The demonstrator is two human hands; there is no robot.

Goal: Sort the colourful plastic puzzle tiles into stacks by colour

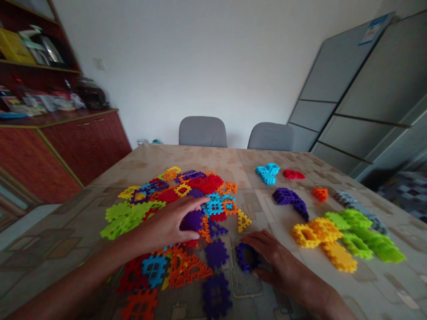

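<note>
My left hand (178, 218) reaches over the mixed pile of plastic interlocking tiles, its thumb and forefinger spread apart. A solid purple tile (192, 221) shows between them; whether the fingers touch it I cannot tell. My right hand (275, 260) grips a purple square frame tile (245, 258) by its right side, low over the table. Left of that frame lies a purple square tile (216, 254), with a purple window tile (216, 297) nearer me. Orange triangle tiles (188, 269) and a blue window tile (154, 270) lie below my left hand.
Sorted stacks stand on the right of the patterned table (247, 164): light blue (267, 173), red (294, 174), purple (289, 199), orange (320, 194), grey (362, 211), yellow (322, 235) and green (370, 235). Two grey chairs (203, 131) stand beyond.
</note>
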